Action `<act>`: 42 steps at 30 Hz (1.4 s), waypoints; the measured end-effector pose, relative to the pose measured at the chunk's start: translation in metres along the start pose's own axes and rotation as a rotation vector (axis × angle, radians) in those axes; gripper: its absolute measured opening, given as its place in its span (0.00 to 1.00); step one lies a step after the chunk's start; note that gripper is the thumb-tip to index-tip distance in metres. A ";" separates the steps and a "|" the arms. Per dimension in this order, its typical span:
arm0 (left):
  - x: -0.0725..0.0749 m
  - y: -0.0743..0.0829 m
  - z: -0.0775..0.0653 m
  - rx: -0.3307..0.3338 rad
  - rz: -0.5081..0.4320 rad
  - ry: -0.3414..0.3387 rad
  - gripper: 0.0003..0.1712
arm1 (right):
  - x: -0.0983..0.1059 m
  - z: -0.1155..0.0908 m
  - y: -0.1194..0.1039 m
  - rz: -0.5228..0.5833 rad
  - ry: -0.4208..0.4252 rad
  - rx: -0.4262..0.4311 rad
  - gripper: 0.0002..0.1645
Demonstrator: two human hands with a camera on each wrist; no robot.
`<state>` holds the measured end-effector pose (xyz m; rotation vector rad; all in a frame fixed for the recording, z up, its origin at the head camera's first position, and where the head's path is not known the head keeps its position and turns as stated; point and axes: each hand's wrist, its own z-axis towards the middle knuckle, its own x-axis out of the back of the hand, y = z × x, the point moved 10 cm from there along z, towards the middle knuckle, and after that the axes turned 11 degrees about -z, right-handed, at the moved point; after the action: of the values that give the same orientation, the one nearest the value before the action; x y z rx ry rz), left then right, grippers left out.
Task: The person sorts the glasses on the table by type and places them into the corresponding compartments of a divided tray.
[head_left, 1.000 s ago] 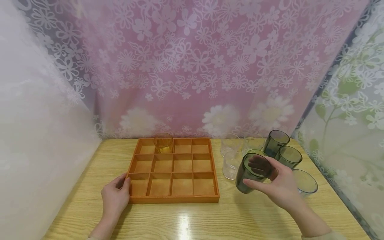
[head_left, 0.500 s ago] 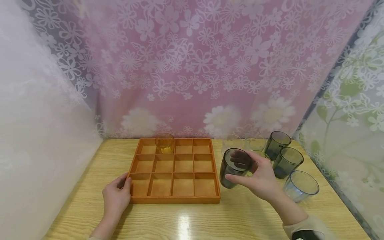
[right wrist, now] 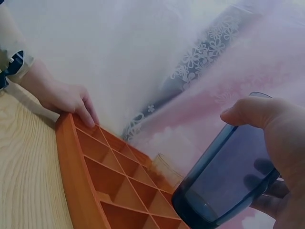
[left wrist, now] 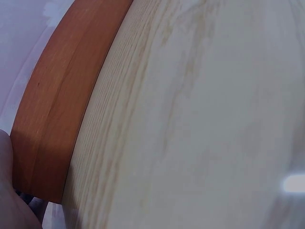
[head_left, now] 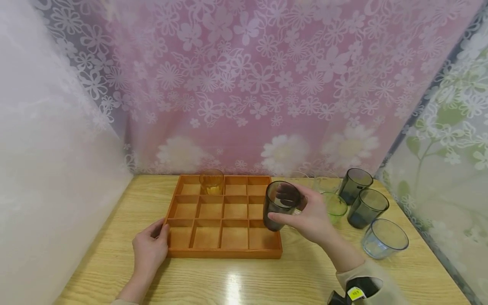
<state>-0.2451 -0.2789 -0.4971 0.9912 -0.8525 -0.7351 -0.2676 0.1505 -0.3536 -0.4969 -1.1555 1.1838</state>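
My right hand [head_left: 310, 216] grips a tall dark grey drinking glass [head_left: 272, 212], fingers round its far side and thumb across the near side. The glass is slightly tilted, held over the right end of a wooden compartment tray [head_left: 225, 254]. In the right wrist view its base [right wrist: 198, 210] hangs above the compartments. At the tray's front left, my left hand [head_left: 150, 245] holds the side wall between thumb and fingers. An amber glass [head_left: 212, 182] stands in a back-row compartment, second from the left.
Right of the tray stand two dark glasses [head_left: 355, 186], [head_left: 367, 207], a green-tinted glass [head_left: 334, 207] and a bluish clear glass [head_left: 384, 239]. Clear glasses [head_left: 325, 182] stand behind, partly hidden by my right hand. A flowered curtain [head_left: 236, 106] hangs along the table's back edge.
My right hand has carried the dark glass leftward from beside the other glasses to over the tray's right edge. My left hand keeps its place on the tray.
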 end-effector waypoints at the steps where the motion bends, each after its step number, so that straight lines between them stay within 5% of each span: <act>1: 0.000 0.000 0.000 0.001 -0.001 0.000 0.14 | -0.003 0.003 0.000 0.004 -0.006 -0.004 0.41; 29: -0.002 -0.003 0.001 0.019 -0.006 -0.008 0.15 | -0.085 0.057 0.001 -0.007 -0.098 -0.054 0.39; 42: 0.000 -0.003 0.001 0.019 -0.013 -0.004 0.15 | -0.125 0.082 0.008 0.035 -0.072 -0.107 0.41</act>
<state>-0.2468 -0.2805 -0.4996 1.0135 -0.8591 -0.7415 -0.3366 0.0206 -0.3824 -0.5612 -1.2808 1.1822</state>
